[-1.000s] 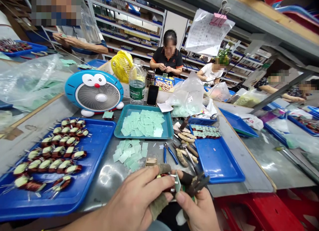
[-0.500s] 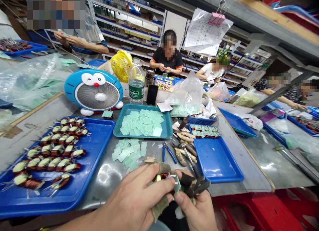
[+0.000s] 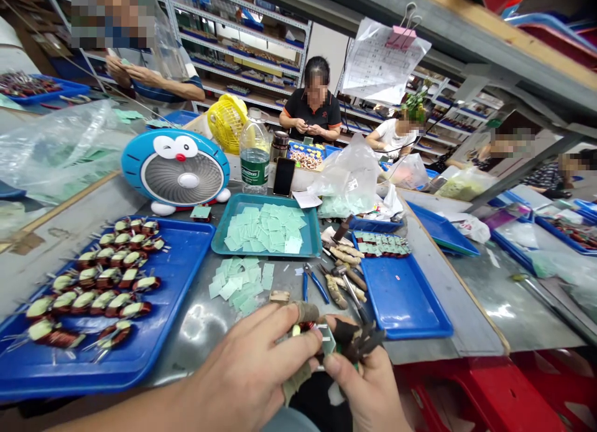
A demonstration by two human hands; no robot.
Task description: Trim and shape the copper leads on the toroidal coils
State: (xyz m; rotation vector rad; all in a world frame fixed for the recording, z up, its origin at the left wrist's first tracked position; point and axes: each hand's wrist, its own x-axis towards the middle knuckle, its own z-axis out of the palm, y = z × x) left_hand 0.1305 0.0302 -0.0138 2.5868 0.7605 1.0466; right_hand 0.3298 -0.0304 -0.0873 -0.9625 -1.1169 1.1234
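a long metal worktop (image 3: pixel 186 351) fills the view, with a co-worker (image 3: pixel 310 112) seated at its far side and shelving behind. on it, at the left, a large blue tray (image 3: pixel 140 377) carries rows of finished wound coils (image 3: pixel 88 301) with wire leads sticking out. beyond that stand a blue cartoon-cat desk fan (image 3: pixel 176 168), a plastic water bottle (image 3: pixel 254 158) and a phone (image 3: pixel 284 176) propped upright. a teal tray (image 3: pixel 265 199) holds pale green paper squares (image 3: pixel 268 230), and more squares (image 3: pixel 236 289) lie loose on the metal just below it. to the right, a blue tray (image 3: pixel 405 314) lies beside blue-handled pliers (image 3: pixel 312 284). nearest the camera, the left hand (image 3: pixel 252 357) and right hand (image 3: pixel 364 382) meet over the worktop's front edge, with a small wound coil (image 3: pixel 306 327) held between them, closer to the left palm. its long axis seems to run crosswise, though the fingers hide much of it. the left fingers (image 3: pixel 280 326) curl around it from the left, one wrapped in a cloth guard, while the right fingers (image 3: pixel 347 335), dark-wrapped at the tips, press in from the right, seemingly pinching a pale green slip (image 3: pixel 328 340) upright against the coil. no other object lies between the hands.
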